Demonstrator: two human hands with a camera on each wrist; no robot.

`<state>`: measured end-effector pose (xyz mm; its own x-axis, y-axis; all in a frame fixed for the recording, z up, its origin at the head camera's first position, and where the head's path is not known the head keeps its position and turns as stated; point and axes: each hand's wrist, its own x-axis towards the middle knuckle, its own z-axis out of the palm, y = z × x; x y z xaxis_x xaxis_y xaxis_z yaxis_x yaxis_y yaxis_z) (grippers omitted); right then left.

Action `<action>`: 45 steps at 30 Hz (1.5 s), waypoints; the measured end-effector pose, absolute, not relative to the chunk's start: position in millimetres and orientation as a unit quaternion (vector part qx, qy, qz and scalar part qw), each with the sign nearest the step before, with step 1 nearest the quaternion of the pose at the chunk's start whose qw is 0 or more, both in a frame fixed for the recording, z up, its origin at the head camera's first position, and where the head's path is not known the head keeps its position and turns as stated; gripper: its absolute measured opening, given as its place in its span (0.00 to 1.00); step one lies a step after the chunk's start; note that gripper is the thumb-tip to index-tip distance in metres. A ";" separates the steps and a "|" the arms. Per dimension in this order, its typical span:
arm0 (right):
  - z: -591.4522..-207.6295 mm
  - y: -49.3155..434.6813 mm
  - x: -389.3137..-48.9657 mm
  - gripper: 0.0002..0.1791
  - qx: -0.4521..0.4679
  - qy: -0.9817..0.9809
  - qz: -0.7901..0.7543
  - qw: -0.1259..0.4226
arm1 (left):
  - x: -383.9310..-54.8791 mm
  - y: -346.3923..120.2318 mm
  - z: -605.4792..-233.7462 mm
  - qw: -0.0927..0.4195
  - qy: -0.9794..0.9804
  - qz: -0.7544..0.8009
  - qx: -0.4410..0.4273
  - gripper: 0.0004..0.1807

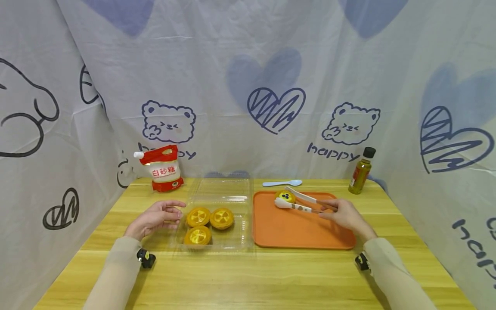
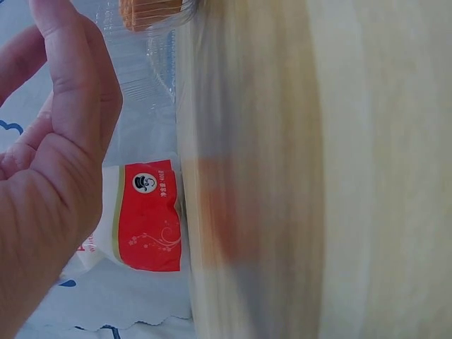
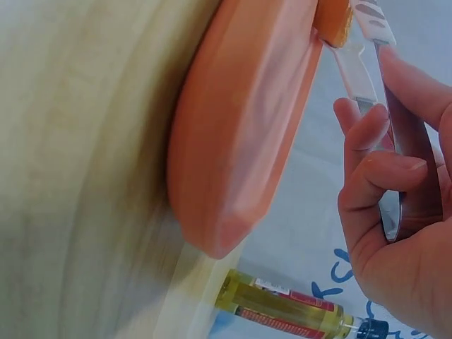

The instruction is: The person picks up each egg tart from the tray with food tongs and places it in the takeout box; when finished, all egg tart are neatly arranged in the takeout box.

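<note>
- Head view, surface and room: a light wood-grain counter [image 1: 271,280] stands against white curtains [image 1: 213,64] printed with hearts, bears and the word "happy".
- On it, from left to right, are a red-and-white bag of white sugar [image 1: 165,170], an open clear plastic clamshell box [image 1: 232,241], a pale spoon [image 1: 282,183], an orange tray [image 1: 302,234] and a black-capped bottle [image 1: 360,172] of golden liquid.
- Three yellow-topped tarts [image 1: 222,218] sit inside the box.
- Head view, hands: the left hand [image 1: 158,218] is beside the box's left edge, fingers parted and loosely bent; whether it touches the plastic I cannot tell.
- The right hand [image 1: 342,214] grips metal tongs with pale tips [image 1: 302,209], which pinch a tart with dark berries [image 1: 285,196] at the tray's far left corner.
- Left wrist view: the left hand has gently bent fingers, with the sugar bag and box beyond.
- Right wrist view: the right hand's thumb and curled fingers squeeze the tongs; tray and bottle show nearby.
</note>
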<state>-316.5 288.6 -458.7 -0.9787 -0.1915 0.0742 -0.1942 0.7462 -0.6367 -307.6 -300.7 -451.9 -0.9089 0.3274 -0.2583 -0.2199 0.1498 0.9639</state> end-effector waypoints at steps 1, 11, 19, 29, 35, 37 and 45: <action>-458.6 288.3 -316.4 0.27 0.108 -0.935 0.338 0.006 | -307.5 -300.7 -451.9 0.210 0.729 0.651 0.037 0.31; -455.4 286.5 -310.8 0.24 0.123 -0.936 0.330 0.022 | -307.7 -301.4 -452.6 0.210 0.728 0.652 0.045 0.32; -447.9 283.1 -303.3 0.24 0.127 -0.932 0.339 0.015 | -308.0 -301.1 -451.0 0.214 0.728 0.648 0.060 0.31; -450.5 273.7 -300.6 0.25 0.132 -0.925 0.355 0.023 | -308.5 -298.0 -450.4 0.216 0.726 0.649 0.068 0.31; -442.7 261.9 -298.3 0.25 0.135 -0.919 0.370 0.012 | -306.4 -300.0 -451.8 0.213 0.726 0.650 0.064 0.31; -439.4 258.2 -298.1 0.25 0.141 -0.916 0.375 0.008 | -305.7 -300.8 -451.9 0.213 0.726 0.651 0.061 0.31; -425.8 248.2 -295.0 0.23 0.159 -0.907 0.389 0.005 | -306.6 -302.8 -453.0 0.214 0.724 0.653 0.067 0.31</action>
<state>-295.0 248.2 -425.8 -0.9496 -0.2838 0.1331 -0.2921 0.6467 -0.7046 -306.6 -302.8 -453.0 -0.8996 0.3763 -0.2216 -0.1817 0.1388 0.9735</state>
